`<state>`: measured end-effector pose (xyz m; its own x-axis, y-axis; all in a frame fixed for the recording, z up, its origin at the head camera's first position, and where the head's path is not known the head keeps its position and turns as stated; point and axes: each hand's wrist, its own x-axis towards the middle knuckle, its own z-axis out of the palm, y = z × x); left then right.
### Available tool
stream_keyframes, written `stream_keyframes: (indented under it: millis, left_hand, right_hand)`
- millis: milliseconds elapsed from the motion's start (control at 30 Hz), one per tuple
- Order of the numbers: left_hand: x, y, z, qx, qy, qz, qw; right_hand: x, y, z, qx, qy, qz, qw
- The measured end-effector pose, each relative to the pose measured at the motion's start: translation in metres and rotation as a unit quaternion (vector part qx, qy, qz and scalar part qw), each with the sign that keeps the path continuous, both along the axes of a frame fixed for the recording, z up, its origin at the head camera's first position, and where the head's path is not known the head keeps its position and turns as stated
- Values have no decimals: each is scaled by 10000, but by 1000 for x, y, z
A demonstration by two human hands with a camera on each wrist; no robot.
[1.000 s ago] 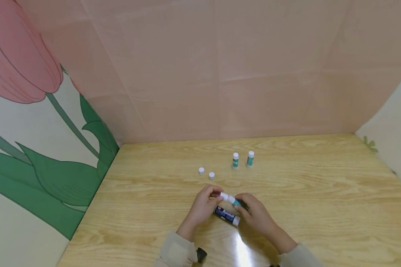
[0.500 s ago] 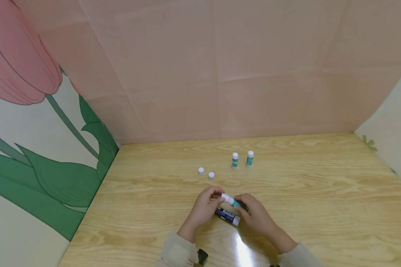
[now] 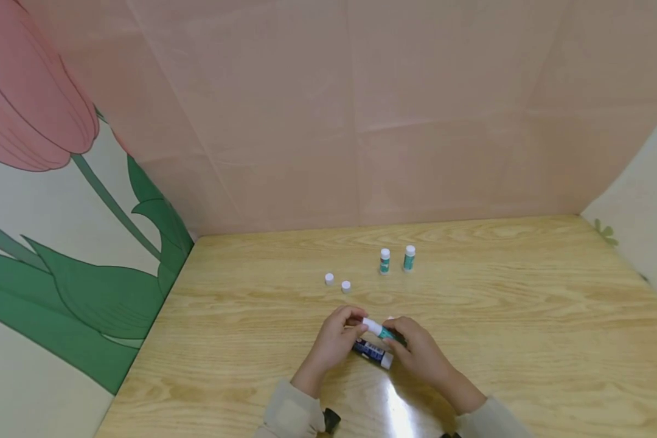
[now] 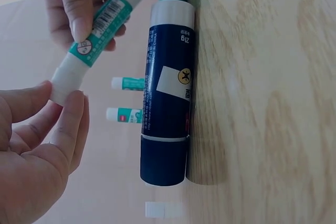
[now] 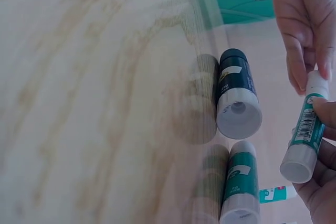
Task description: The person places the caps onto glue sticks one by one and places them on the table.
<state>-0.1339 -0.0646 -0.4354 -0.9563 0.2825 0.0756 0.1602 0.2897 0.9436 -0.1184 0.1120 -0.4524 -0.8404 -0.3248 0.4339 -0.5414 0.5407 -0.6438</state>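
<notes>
In the head view, my left hand (image 3: 336, 334) and right hand (image 3: 418, 350) meet over a teal-and-white glue stick (image 3: 385, 333). My left thumb and fingertips pinch its white cap (image 4: 65, 85), which sits against the tube's end in the left wrist view. The right hand grips the teal barcoded body, with the white base sticking out past the fingers. Below the hands lies a larger dark-blue glue stick (image 3: 373, 353), partly covered by the left hand. Another teal glue stick (image 5: 241, 182) lies beside it in the right wrist view, mostly hidden behind the right hand from above.
Two teal glue sticks with white tops, one left (image 3: 384, 261) and one right (image 3: 409, 258), stand upright farther back on the wooden table (image 3: 241, 340). Two small white caps, one (image 3: 329, 279) and another (image 3: 346, 286), rest left of them. A pink backdrop (image 3: 285, 152) rises behind the table.
The white cap and the teal tube, slightly apart a second ago, have come together end to end. The hands have otherwise barely moved, and the things on the table stay put.
</notes>
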Motion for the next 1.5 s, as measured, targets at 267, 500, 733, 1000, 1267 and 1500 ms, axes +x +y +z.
stream_keyframes:
  millis: [267, 500, 733, 1000, 1267, 1500]
  left_hand:
    - [0, 0, 1, -171, -6, -5, 9999]
    - [3, 3, 2, -298, -248, -23, 9992]
    - [6, 3, 2, -329, -353, -34, 9988]
    - [6, 4, -1, -398, -507, 30, 9979]
    - [7, 4, -3, -297, -288, -5, 9991]
    - [8, 4, -4, -249, -301, -8, 9992]
  right_hand:
    - [-1, 1, 0, 91, -67, -22, 9999]
    - [0, 1, 0, 156, 69, -2, 9999]
    - [1, 1, -2, 185, 139, 14, 9997]
    - [1, 1, -4, 105, 319, 75, 9994]
    - [2, 1, -5, 120, 226, 23, 9997]
    - [4, -1, -4, 141, 85, -39, 9999]
